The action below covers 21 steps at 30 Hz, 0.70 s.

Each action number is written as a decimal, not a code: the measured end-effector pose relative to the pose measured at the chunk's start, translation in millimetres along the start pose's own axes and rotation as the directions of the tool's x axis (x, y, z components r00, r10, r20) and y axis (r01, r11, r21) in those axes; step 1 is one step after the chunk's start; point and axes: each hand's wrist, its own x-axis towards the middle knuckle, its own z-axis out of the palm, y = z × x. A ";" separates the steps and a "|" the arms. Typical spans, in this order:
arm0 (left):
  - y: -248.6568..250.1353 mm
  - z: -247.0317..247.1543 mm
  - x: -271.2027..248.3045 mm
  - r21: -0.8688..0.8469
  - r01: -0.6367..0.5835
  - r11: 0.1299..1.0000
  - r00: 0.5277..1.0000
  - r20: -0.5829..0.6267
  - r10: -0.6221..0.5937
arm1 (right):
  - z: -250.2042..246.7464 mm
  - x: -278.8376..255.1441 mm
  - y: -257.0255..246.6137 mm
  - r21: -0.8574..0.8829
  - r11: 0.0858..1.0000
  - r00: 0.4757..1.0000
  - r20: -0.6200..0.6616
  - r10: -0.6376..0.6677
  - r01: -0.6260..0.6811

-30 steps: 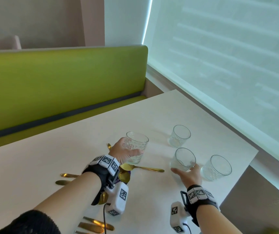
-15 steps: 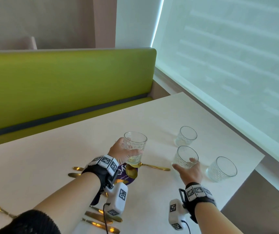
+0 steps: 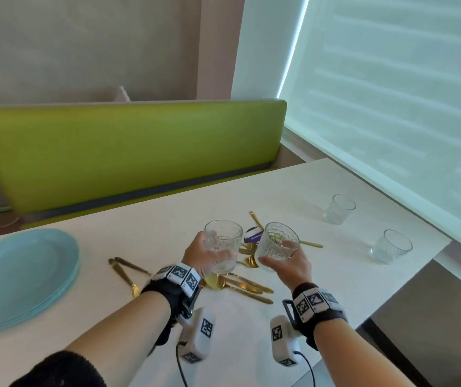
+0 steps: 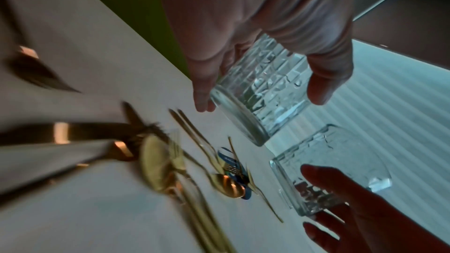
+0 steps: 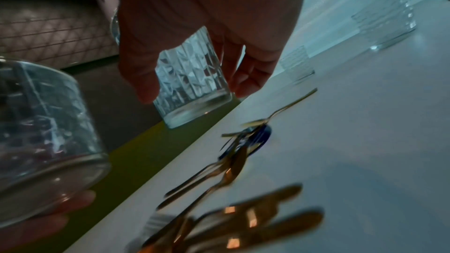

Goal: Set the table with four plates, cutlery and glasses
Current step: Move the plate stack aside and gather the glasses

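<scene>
My left hand [image 3: 200, 254] grips a clear patterned glass [image 3: 223, 245] around its side, lifted above the white table [image 3: 145, 236]. My right hand [image 3: 293, 265] grips a second glass [image 3: 278, 244], tilted slightly left and also off the table, close beside the first. The left wrist view shows the left-held glass [image 4: 258, 91] between thumb and fingers, and the right wrist view shows the right-held glass [image 5: 192, 84]. Gold cutlery [image 3: 241, 286] lies scattered under both hands. Two more glasses [image 3: 339, 209] [image 3: 391, 247] stand upright at the right. A stack of blue plates [image 3: 22, 275] sits at the left.
A green bench [image 3: 128, 152] runs along the far side of the table. A blinded window [image 3: 391, 93] borders the right side. Two gold knives [image 3: 124, 272] lie between the plates and my left wrist. A purple card [image 3: 253, 236] lies under the cutlery.
My right hand has closed round its glass and lifted it left, beside the left-held glass. The view has swung left, which brings the blue plates into sight.
</scene>
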 end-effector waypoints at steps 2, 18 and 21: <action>-15.1 -31.7 -37.9 -0.023 0.011 1.000 0.999 -0.051 -0.012 | 27.9 -36.7 -10.7 -0.028 0.999 0.997 0.057 -0.042 0.043; -150.3 -214.2 -172.2 -0.142 0.158 0.977 0.806 -0.553 -0.211 | 212.6 -197.6 -53.3 -0.244 0.931 0.841 0.531 -0.105 0.271; -164.9 -232.0 -185.9 -0.161 0.168 0.972 0.764 -0.602 -0.232 | 234.3 -210.2 -57.8 -0.263 0.912 0.807 0.580 -0.112 0.315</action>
